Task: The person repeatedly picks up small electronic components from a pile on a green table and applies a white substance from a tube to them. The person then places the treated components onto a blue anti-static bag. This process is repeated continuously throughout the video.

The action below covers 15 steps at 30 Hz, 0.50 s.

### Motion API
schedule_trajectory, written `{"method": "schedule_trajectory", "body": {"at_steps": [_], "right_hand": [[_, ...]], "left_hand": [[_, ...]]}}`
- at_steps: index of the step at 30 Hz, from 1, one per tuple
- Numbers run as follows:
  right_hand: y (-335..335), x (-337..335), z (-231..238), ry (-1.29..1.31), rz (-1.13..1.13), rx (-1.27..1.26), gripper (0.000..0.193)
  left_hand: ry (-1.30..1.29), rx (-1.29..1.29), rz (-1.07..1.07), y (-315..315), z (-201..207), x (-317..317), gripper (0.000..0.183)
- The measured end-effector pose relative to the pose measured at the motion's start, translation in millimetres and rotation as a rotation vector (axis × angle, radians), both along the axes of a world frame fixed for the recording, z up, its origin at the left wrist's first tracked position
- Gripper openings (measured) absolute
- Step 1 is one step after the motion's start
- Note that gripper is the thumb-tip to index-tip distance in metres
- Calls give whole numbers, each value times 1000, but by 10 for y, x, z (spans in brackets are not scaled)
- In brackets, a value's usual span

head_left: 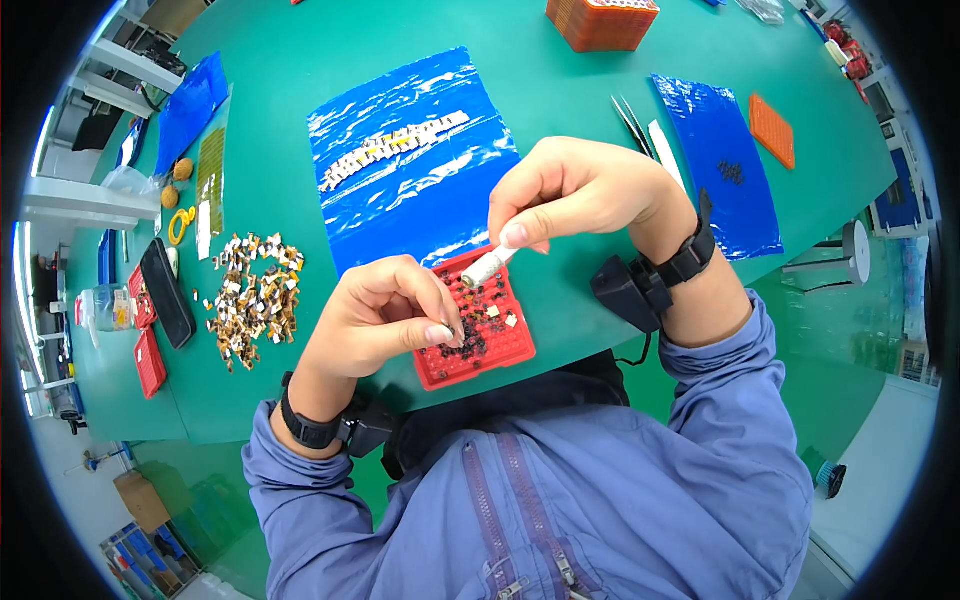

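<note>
My right hand (590, 192) grips a short white cylinder (486, 268) between thumb and fingers, tilted down over a red tray (519, 348). Lower left, over the tray's left side, my left hand (385, 312) is closed in a pinch. What sits at its fingertips is small and dark, too small to name. Many small black pieces (462, 345) and a few pale square bits (511, 320) lie in the tray. Just beyond it a blue sheet (400, 215) carries a row of small white and yellow pieces (395, 147).
A loose pile of small brown and white pieces (255, 300) lies left, near a black case (167, 293) and yellow scissors (180, 227). Tweezers (632, 125) and another blue sheet (725, 200) with dark bits lie right. Stacked orange trays (600, 25) stand at the back.
</note>
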State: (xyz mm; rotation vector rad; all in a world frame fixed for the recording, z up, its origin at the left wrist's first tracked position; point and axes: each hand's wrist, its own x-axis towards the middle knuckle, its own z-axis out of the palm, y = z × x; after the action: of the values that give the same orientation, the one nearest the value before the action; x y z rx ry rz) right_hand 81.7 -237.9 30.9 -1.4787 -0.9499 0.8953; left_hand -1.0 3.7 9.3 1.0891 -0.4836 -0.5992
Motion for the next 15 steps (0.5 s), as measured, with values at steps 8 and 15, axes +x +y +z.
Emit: {"method": "schedule_trajectory", "body": {"at_steps": [8,15], "right_hand": [[0,5,-24,14,-5,56,22],[8,-15,-80,35,-48,147,24]], "left_hand": [[-28,13,26,5,66,-34,14],[-125,26,20,12,82,-31,16]]}}
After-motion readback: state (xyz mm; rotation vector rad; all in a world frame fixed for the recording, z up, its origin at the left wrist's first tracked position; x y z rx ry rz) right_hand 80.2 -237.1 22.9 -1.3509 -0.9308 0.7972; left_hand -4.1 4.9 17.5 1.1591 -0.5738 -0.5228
